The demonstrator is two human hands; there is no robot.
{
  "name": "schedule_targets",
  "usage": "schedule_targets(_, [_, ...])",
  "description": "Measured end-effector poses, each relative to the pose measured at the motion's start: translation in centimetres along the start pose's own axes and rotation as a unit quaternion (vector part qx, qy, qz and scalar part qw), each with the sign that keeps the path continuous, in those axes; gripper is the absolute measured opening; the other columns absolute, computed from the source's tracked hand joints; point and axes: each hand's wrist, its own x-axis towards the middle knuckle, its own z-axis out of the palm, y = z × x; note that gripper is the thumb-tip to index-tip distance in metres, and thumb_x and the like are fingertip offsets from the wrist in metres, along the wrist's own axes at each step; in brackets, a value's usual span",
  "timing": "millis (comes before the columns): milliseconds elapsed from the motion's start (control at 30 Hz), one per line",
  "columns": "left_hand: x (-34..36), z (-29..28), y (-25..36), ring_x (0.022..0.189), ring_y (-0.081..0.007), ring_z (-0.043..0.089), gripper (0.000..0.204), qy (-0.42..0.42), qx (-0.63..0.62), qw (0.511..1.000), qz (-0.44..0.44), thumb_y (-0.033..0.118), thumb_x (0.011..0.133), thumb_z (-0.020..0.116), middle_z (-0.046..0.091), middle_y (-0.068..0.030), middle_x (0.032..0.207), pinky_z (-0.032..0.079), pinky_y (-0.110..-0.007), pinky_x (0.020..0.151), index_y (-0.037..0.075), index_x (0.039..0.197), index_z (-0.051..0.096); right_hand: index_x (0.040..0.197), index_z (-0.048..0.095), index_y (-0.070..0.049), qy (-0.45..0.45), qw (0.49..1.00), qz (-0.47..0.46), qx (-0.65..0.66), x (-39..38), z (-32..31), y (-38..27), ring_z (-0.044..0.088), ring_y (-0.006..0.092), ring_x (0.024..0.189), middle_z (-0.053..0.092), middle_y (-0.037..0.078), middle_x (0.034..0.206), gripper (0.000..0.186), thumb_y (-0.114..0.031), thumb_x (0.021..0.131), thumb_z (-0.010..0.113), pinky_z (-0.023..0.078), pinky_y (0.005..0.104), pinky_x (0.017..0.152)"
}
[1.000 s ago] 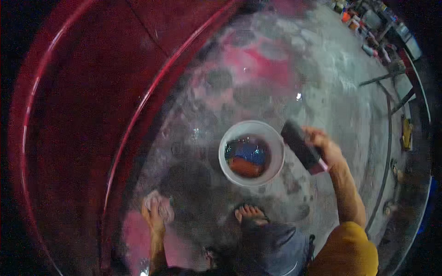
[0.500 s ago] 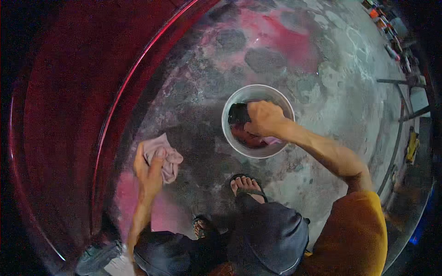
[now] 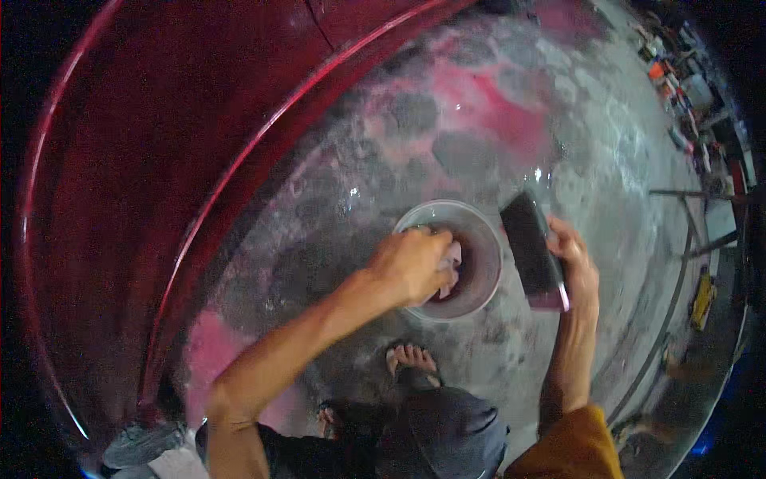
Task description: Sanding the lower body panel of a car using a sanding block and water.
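Gripping a crumpled pale pink cloth (image 3: 452,267), the left hand (image 3: 408,265) hangs over the left part of a whitish bucket (image 3: 484,254), its fingers curled together on the folds; the cloth is within the bucket's mouth, though I cannot tell whether it touches what lies inside. The right hand (image 3: 576,259) is clamped on the right edge of a dark rectangular block (image 3: 533,249) with a pinkish lower end, holding it tilted just to the right of the bucket; the part of the grip behind the block is hidden. The bucket stands upright on a grey, stained floor (image 3: 614,207), with a pink patch (image 3: 503,108) farther off and another at the lower left. A glossy dark red curved panel (image 3: 104,215) fills the left side. Near the bucket is a foot (image 3: 415,359), below it dark trousers (image 3: 439,431) and a mustard sleeve (image 3: 582,447). Mixed clutter (image 3: 694,92) lines the upper right, and a yellow object (image 3: 703,299) lies at the right.
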Motion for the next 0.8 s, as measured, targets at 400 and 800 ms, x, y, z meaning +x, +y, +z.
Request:
schedule_targets(400, [8.3, 11.4, -1.6, 0.107, -0.0276, 0.073, 0.028, -0.121, 0.178, 0.975, -0.045, 0.018, 0.092, 0.062, 0.073, -0.0180, 0.116, 0.060, -0.037, 0.085, 0.006, 0.115, 0.073, 0.129, 0.062, 0.005, 0.022, 0.987, 0.098, 0.121, -3.6, 5.8, 0.3, 0.065, 0.0144, 0.090, 0.067, 0.005, 0.098, 0.051, -0.022, 0.087, 0.071, 0.055, 0.0289, 0.081])
schedule_targets(800, [5.2, 8.6, -3.4, 0.106, -0.0391, 0.070, 0.040, -0.042, -0.076, 0.994, -0.061, 0.030, 0.086, 0.072, 0.071, -0.0227, 0.116, 0.058, -0.047, 0.085, 0.007, 0.118, 0.070, 0.136, 0.055, 0.006, 0.041, 0.961, 0.155, 0.225, -4.3, 2.5, 4.3, 0.072, 0.0292, 0.091, 0.069, 0.023, 0.121, 0.056, -0.035, 0.099, 0.054, 0.061, 0.0421, 0.073])
